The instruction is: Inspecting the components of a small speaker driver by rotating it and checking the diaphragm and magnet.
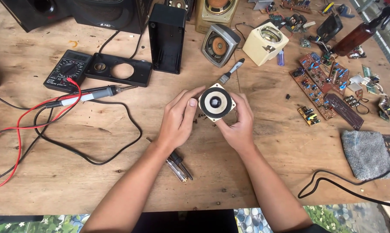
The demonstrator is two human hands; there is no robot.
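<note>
A small square speaker driver (216, 102) with a pale cone and dark centre is held up over the middle of the wooden table (95, 172), its cone facing me. My left hand (178, 117) grips its left side with the thumb on the rim. My right hand (238, 123) holds its right and lower edge. A small brush (230, 71) lies just behind the driver. A screwdriver (176, 164) lies under my left forearm.
A soldering iron (91, 93), a multimeter (67, 70) with red and black leads, a black speaker front panel (119, 71) and black box (167, 36) lie left. Other speakers (220, 44) and a cream housing (265, 43) sit behind. Circuit boards (320, 86) and a grey cloth (366, 153) lie right.
</note>
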